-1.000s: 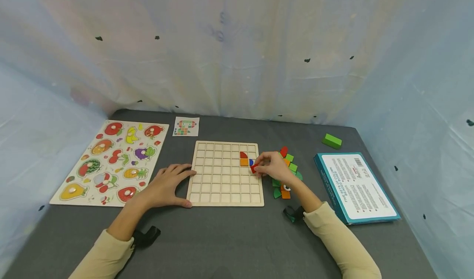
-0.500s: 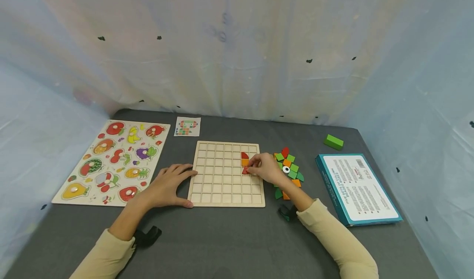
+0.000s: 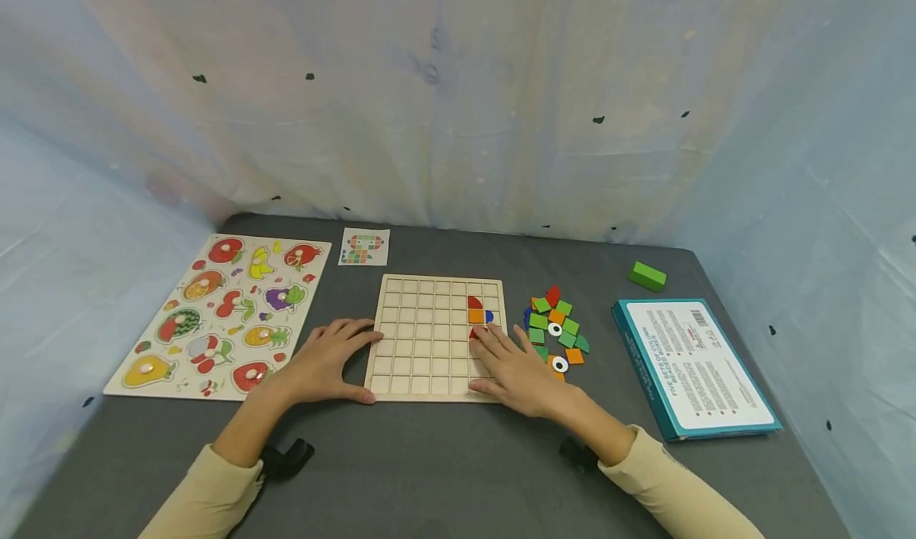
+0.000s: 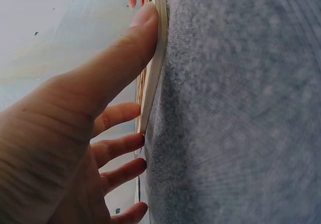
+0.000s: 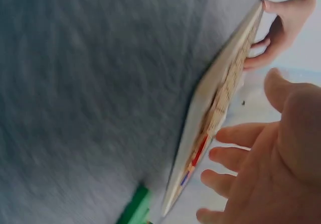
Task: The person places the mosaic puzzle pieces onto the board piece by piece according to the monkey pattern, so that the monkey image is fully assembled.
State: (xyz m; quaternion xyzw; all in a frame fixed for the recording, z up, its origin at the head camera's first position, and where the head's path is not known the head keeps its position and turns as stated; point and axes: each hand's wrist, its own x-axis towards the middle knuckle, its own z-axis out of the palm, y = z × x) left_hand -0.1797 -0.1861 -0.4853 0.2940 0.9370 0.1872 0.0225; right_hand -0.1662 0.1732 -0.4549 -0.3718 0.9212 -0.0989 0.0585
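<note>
Both hands rest at the wooden grid board (image 3: 422,331), which lies flat on the dark grey table (image 3: 429,467). Taking the board's middle as the clock's centre, the left hand (image 3: 322,364) spreads along its edge, fingertips at nine o'clock and thumb at eight, stretched out and curled round nothing. The right hand (image 3: 518,376) reaches over from four o'clock with its fingers fanned and nearly straight, gripping nothing; whether every fingertip touches the board is unclear. Between one and three o'clock, pieces sit in the grid: a red quarter-round (image 3: 475,302), an orange square (image 3: 475,316) at its six o'clock, and a blue piece (image 3: 490,316) at the square's three o'clock. Another bit of red (image 3: 472,332) shows beside the right fingertips, mostly hidden. Just off the board, at three o'clock, lie loose coloured pieces (image 3: 538,321), two of them marked like eyes. Well beyond, also at three, is a blue-edged box (image 3: 694,364), with a green block (image 3: 647,276) between two and three. At nine o'clock lies a fruit puzzle (image 3: 215,328); between ten and eleven, a small pattern card (image 3: 364,246).
</note>
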